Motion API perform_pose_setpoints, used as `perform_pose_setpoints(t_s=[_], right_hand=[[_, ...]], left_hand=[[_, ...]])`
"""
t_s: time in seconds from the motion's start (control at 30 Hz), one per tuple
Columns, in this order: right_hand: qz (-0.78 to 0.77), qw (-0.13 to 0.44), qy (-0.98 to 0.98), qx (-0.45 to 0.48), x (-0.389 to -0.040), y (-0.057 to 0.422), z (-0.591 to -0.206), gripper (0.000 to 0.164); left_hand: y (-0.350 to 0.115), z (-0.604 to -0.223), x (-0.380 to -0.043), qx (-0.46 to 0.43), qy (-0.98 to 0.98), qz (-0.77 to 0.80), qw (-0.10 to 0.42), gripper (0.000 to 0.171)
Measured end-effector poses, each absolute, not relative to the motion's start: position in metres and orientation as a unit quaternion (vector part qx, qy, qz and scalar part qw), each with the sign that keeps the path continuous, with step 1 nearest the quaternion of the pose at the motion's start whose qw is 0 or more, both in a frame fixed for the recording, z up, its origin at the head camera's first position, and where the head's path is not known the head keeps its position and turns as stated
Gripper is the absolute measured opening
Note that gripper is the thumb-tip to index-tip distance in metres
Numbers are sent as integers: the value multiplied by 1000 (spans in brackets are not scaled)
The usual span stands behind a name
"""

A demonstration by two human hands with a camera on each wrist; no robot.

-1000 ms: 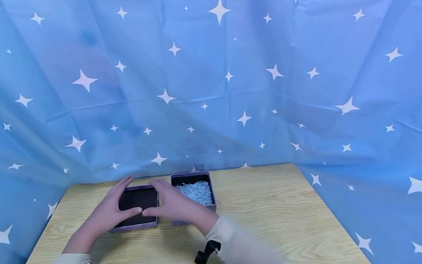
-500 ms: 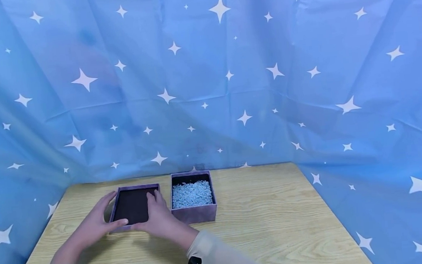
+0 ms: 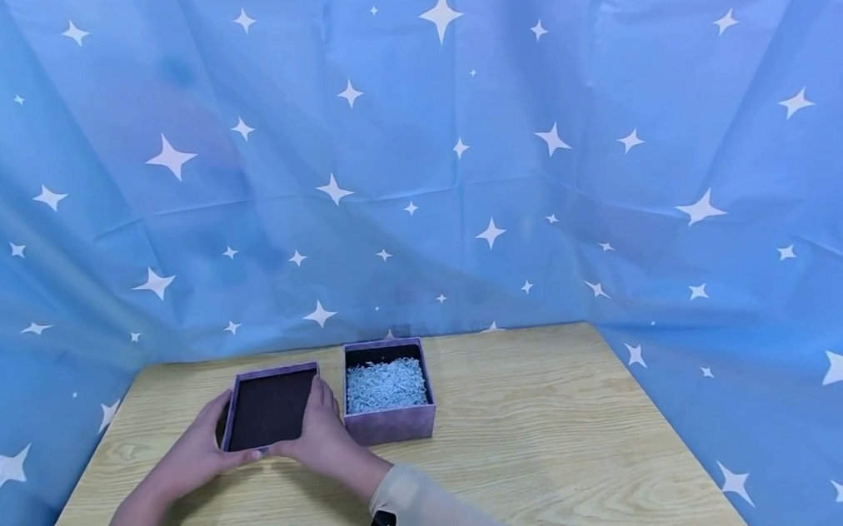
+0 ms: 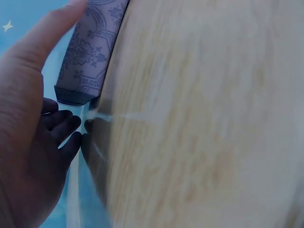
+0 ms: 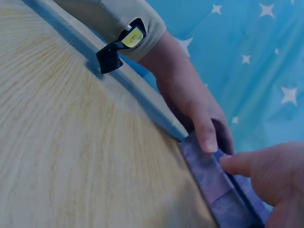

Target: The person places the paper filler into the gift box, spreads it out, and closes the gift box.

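A shallow purple box lid point(image 3: 272, 408), its dark inside facing up, is at the left of the table in the head view. My left hand point(image 3: 186, 463) holds its left side, with the thumb along the front wall. On the other side, my right hand point(image 3: 326, 438) grips the right edge, fingers over the rim and thumb at the front. The lid looks slightly tilted. In the left wrist view the patterned purple wall of the lid point(image 4: 90, 52) shows beside the left thumb. In the right wrist view both thumbs are at the front wall of the lid point(image 5: 209, 180).
Just right of the lid stands a deeper purple box point(image 3: 391, 426), open at the top and filled with pale blue shredded paper point(image 3: 387, 385). Both are on a light wooden table point(image 3: 558, 443). A blue star-patterned curtain point(image 3: 412, 155) hangs behind and around the table.
Both hands have come down from above the lid to its sides and front and now hold it. The lid has turned slightly and tilted. The box of shredded paper stays in place.
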State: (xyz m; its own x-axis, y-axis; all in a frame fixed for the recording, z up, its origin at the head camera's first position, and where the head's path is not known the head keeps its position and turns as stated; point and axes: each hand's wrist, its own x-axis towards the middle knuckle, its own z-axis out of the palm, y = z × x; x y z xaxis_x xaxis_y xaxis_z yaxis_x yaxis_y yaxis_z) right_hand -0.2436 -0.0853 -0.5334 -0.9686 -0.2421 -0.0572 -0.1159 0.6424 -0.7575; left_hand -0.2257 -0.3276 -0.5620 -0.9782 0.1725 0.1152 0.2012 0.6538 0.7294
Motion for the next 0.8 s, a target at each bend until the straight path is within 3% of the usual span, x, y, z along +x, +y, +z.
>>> perform_pose_setpoints(t_s=[0.33,0.8], right_hand=[[-458,33,881,-112,-248,-86,-550,133],[-505,-1,852,-136,-243,-88,-535,111]], left_hand=[[-337,-564,-227,-104,-908,-405,22,130],[-342,-532,-223,-99,-906,-410,29,125]])
